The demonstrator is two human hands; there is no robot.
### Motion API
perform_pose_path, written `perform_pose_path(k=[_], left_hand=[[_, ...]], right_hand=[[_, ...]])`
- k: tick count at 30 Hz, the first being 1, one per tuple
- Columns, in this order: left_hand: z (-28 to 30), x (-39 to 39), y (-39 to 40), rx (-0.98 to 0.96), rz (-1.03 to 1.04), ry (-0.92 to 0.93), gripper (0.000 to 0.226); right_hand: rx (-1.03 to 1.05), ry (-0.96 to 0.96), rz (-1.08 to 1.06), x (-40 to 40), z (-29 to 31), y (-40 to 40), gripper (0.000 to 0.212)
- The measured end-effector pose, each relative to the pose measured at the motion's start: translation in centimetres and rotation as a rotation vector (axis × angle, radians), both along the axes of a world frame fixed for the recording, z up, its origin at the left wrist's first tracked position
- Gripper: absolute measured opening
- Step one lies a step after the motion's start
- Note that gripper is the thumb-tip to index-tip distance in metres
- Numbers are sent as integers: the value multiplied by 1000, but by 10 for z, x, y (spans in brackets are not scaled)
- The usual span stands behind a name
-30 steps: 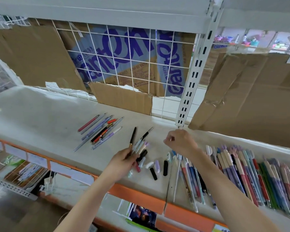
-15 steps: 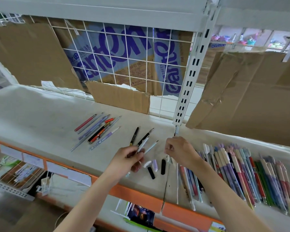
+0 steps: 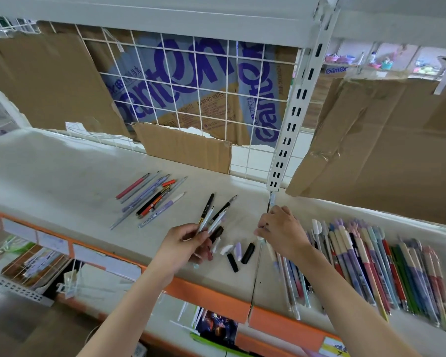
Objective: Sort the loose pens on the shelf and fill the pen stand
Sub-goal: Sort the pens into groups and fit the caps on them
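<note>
Pens (image 3: 211, 222) now fan higher in the left hand (image 3: 183, 247).

The right hand (image 3: 281, 231) hides whatever its fingers perhaps pinch.

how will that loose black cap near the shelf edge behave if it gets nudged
The black cap is short and round, so a nudge would probably roll or skid it on the smooth shelf. It looks light, likely easy to flick. Lying near the front edge, it might well drop off.
</note>
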State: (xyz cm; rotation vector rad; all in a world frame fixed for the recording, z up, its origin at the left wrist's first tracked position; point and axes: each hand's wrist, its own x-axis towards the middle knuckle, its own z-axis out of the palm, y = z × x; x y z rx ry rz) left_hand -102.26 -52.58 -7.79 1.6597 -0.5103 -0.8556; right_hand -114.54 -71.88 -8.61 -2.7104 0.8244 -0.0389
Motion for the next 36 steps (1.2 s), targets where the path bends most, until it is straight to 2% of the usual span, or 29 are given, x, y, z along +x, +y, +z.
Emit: perform_pose_path(k=[2,7,9,11,14,15,17,29,33,36], left_hand=[[0,2,2,11,-7,-25,23],[1,1,6,-27,-6,-6,17],[1,-1,5,-42,-1,16,14],[1,-3,4,-43,-4,40,12],[1,-6,2,-29,-27,46,8],[1,-6,2,-20,-40,33,9],[2,-6,1,1,-61,4,12],[5,-10,-1,22,-52,11,7],[5,-14,-4,2,-4,32,7],[2,-17,-11,14,62,-57,9]], right_hand=[[38,-29,-18,-1,-1,1,30],[-49,79,68,-4,-2,0,36],[14,-41,64,-3,-4,0,26],[216,-275,-35,-3,-3,4,16],[794,-696,-246,-3,8,10,8],[929,-787,-267,-4,10,11,9],[1053,-849,-257,-5,12,12,11],[1080,-894,-189,-4,12,19,9],[1037,-819,-129,-3,11,27,6],[1045,-851,-189,0,10,34,6]])
